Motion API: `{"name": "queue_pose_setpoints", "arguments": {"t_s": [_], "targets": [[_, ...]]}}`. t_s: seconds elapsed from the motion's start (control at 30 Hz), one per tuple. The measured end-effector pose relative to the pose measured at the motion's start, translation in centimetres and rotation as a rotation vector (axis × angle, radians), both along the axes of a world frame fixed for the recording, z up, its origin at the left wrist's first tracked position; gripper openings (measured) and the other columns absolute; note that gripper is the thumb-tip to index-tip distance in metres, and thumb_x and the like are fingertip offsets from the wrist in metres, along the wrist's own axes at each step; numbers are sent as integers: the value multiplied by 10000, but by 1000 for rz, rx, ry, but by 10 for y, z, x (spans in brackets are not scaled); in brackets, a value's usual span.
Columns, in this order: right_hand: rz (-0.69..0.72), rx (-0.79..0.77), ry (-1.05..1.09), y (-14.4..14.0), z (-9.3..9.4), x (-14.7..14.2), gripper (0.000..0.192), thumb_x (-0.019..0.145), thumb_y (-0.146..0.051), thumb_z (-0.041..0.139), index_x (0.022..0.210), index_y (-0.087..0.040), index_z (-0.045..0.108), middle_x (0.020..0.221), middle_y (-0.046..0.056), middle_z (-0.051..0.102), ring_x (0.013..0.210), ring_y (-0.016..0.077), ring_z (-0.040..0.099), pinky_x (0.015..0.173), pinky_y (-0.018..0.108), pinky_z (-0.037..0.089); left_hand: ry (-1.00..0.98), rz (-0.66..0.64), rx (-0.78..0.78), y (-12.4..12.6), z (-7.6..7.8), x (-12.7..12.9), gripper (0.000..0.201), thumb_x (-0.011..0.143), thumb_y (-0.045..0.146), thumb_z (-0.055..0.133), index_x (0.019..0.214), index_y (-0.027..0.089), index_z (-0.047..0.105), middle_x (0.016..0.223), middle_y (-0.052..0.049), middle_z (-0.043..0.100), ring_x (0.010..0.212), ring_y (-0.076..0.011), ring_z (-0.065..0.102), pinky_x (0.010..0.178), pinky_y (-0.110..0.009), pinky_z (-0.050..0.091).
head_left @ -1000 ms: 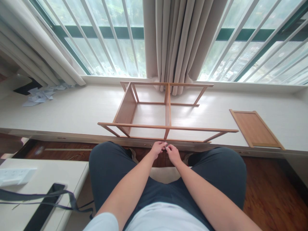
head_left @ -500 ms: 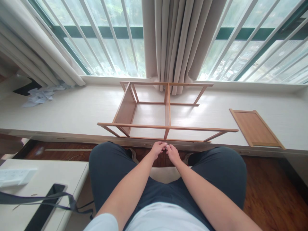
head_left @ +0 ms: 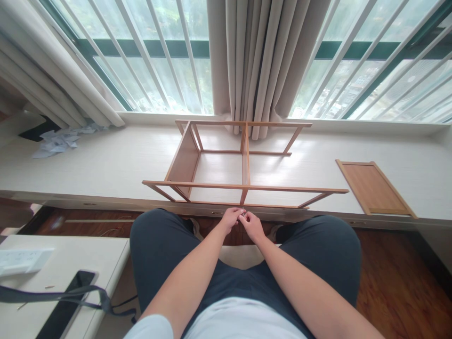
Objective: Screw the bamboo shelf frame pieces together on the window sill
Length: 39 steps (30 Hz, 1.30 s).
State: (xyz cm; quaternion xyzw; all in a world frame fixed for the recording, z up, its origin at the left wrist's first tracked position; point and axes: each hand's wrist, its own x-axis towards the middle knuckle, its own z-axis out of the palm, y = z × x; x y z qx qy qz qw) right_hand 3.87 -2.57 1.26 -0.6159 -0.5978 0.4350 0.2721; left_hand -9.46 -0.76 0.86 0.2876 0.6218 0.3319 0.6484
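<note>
My left hand (head_left: 231, 220) and my right hand (head_left: 253, 226) meet fingertip to fingertip above my lap. Both are closed in a pinch around a tiny, thin, dark piece (head_left: 243, 213), too small to name. Just beyond them, a wooden shelf frame (head_left: 296, 189) lies on its side on the white window ledge. One solid panel (head_left: 181, 162) closes its left part and a crossbar divides its middle; the right end has no panel. Neither hand touches the frame as far as I can see.
A loose wooden panel (head_left: 376, 187) lies flat on the ledge (head_left: 106, 160) to the right. Crumpled paper (head_left: 58, 141) sits at the far left. On the white side table (head_left: 109, 254) are a phone (head_left: 67, 303), a dark strap (head_left: 100, 292) and a white box-like item (head_left: 26, 260). Curtains hang behind.
The fingers of my right hand have shifted slightly around the tiny piece. The hands stay together in the same place, and the frame and panel have not moved.
</note>
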Motion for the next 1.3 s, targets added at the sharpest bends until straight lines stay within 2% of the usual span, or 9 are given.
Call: {"name": "queue_pose_setpoints", "arguments": {"t_s": [0.83,1.03,1.3], "targets": [[6,48,13,-1,-4,-1,306,816,-468,574,648,-227,487,614,-15,584,579,159,491,597,272,353,-25,14,-5,1,-9,0,330,765,417,724,964,157,752,783,-55,700,689,-125,580,595,-230,353],[11,51,26,-2,-2,-1,305,826,-464,568,651,-222,504,616,-14,581,582,157,489,601,271,350,-53,37,4,2,-8,2,303,755,402,733,917,145,744,751,-47,680,664,-110,566,597,-227,356],[2,77,20,-1,2,1,318,844,-472,553,653,-217,538,600,-17,567,574,154,484,595,268,344,-65,67,14,2,-3,2,272,749,361,734,910,143,746,839,-66,703,704,-109,576,615,-222,376]]}}
